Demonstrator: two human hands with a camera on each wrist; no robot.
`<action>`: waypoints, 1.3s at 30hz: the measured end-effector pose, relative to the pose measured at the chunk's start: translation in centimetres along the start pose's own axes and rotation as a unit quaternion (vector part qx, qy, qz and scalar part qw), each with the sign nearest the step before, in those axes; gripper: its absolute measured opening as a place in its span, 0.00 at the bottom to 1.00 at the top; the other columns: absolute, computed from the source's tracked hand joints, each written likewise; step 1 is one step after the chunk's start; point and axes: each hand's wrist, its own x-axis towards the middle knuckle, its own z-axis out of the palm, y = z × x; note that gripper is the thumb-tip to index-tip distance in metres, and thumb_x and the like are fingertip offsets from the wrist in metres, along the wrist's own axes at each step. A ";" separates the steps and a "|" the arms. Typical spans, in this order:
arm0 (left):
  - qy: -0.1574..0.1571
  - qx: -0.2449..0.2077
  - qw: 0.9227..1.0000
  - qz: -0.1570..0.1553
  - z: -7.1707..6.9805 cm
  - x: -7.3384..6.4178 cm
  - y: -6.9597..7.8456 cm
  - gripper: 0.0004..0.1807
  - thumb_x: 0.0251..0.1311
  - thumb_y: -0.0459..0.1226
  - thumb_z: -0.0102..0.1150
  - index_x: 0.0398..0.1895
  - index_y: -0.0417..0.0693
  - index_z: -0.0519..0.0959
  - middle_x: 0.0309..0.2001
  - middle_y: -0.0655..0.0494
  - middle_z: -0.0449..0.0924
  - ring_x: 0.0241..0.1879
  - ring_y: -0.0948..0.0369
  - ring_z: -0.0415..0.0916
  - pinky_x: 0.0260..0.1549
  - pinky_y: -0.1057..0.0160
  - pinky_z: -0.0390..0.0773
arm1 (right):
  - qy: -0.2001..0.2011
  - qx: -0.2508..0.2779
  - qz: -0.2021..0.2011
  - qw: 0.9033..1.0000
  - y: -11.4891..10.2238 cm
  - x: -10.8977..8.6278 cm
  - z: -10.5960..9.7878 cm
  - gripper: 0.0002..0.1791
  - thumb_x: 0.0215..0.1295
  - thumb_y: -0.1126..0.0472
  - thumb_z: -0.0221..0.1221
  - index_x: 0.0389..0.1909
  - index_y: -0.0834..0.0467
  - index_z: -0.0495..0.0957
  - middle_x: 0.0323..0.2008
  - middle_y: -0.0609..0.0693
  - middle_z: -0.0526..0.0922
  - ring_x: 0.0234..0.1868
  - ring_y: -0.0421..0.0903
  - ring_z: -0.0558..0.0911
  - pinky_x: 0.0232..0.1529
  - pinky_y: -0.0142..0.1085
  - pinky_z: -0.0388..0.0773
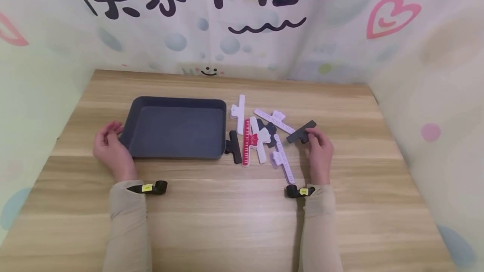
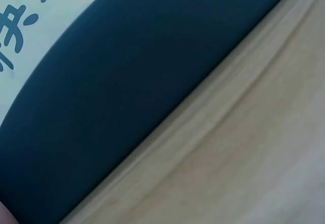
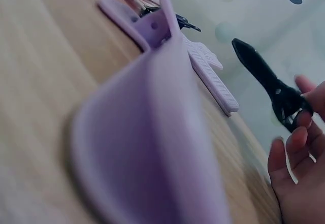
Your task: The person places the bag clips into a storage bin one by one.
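My right hand (image 1: pixel 320 152) pinches a black bag clip (image 1: pixel 301 132) by its grip tab, raised above the table. In the right wrist view, the fingertips hold this black clip (image 3: pixel 266 82) at its hinge end. My left hand (image 1: pixel 115 151) is at the left side of the dark grey tray (image 1: pixel 177 154), fingers loosely bent; whether they touch its rim is hard to tell. Close to the right hand lie a lilac clip (image 1: pixel 284 163) and another lilac clip (image 1: pixel 270 116). The left wrist view is mostly filled by the tray's dark wall (image 2: pixel 137 82).
Between tray and right hand lie a red clip (image 1: pixel 246 144), a white clip (image 1: pixel 259 146), a black clip (image 1: pixel 236 148), a partly covered black clip (image 1: pixel 270 131) and a pale lilac clip (image 1: pixel 240 116). A printed curtain (image 1: pixel 211 49) hangs behind the wooden table (image 1: pixel 219 217).
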 end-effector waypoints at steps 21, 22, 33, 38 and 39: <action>0.005 -0.002 1.000 -0.011 1.1 1.6 -0.7 0.13 0.59 0.24 0.42 0.38 0.36 0.78 0.37 0.46 0.79 0.38 0.55 0.75 0.43 0.66 0.71 | 0.029 0.231 0.008 0.973 -0.3 1.6 0.5 0.10 0.64 0.67 0.48 0.40 0.69 0.75 0.45 0.58 0.70 0.46 0.51 0.73 0.44 0.41 0.75; 0.008 -0.009 1.000 -0.012 1.1 1.8 -0.8 0.13 0.59 0.24 0.42 0.38 0.36 0.78 0.36 0.46 0.79 0.38 0.55 0.75 0.43 0.66 0.71 | 0.033 0.234 0.007 0.972 -0.4 1.7 0.5 0.11 0.64 0.67 0.48 0.40 0.68 0.75 0.46 0.58 0.69 0.46 0.52 0.73 0.43 0.41 0.75; -0.058 0.065 0.990 -0.108 -0.2 1.7 -1.7 0.15 0.60 0.30 0.46 0.44 0.47 0.80 0.48 0.58 0.77 0.53 0.65 0.67 0.51 0.74 0.64 | 0.055 0.216 0.037 0.974 -0.8 1.5 0.4 0.13 0.62 0.61 0.53 0.46 0.62 0.73 0.51 0.55 0.68 0.49 0.49 0.72 0.46 0.36 0.74; -0.061 0.004 0.993 -0.099 -0.6 1.1 -1.8 0.16 0.59 0.26 0.43 0.43 0.42 0.80 0.48 0.54 0.77 0.54 0.63 0.68 0.51 0.74 0.64 | 0.059 0.194 0.031 0.979 -0.4 0.6 -0.2 0.17 0.61 0.58 0.55 0.50 0.59 0.73 0.55 0.53 0.66 0.52 0.49 0.71 0.49 0.35 0.72; -0.061 -0.013 0.993 -0.100 -0.8 1.0 -1.8 0.16 0.59 0.25 0.43 0.43 0.41 0.80 0.48 0.53 0.77 0.53 0.62 0.68 0.50 0.73 0.65 | 0.060 0.180 0.037 0.981 -0.2 0.3 -0.4 0.17 0.61 0.57 0.55 0.51 0.57 0.73 0.56 0.51 0.65 0.54 0.48 0.70 0.50 0.34 0.71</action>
